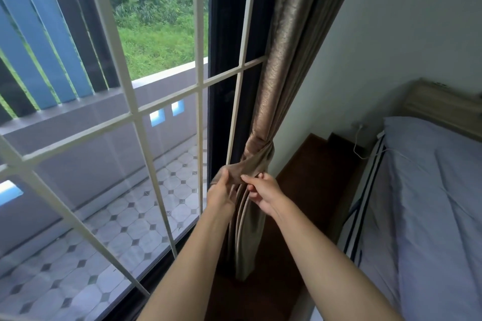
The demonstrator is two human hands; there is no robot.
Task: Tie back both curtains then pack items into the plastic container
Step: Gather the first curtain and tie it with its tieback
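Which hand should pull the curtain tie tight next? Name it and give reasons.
Left, probably. The left hand grips the loose end of the tie on the window side, free to pull away; the right hand pinches fabric at the knot, better suited to steadying.

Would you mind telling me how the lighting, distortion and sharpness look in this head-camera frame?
Head view: soft daylight, no harsh glare; the wide-angle lens splays the white window bars and tilts the curtain; the left hand and right hand at the knot are fairly sharp; the greenery outside is softer.
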